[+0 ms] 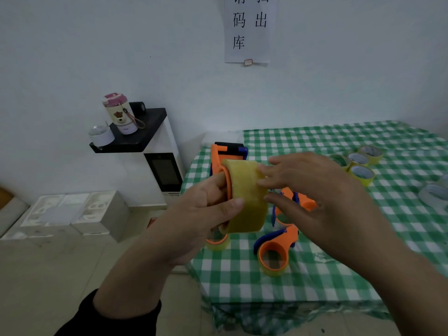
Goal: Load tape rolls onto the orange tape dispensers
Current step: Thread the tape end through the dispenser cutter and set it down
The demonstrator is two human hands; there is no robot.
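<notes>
Our left arm comes up from the bottom, with a black sleeve at the wrist. Our left hand holds an orange tape dispenser up in the air, over the near left corner of the tabletop. Its grip is tight: the fingers curl round the orange ring and the thumb lies across the yellow tape roll. The tape roll sits on the ring of that dispenser.

Our right hand has a wide, loose grip and holds nothing. Its fingers are spread and almost straight, and the fingertips touch the right side of the tape roll.

Below our hands, on the green checked cloth, lies a second dispenser with a yellow roll round its ring. We see a third dispenser partly hidden behind our right hand. We see only the bottom edge of a fourth dispenser under our left hand.

Farther back on the tabletop is a bunch of loose yellow rolls, close together. Some pale rolls lie at the right edge, too blurry to count.

Left of the tabletop, a black shelf carries a bottle with a pink lid. White boxes stand on the floor. A paper sign hangs on the wall.
</notes>
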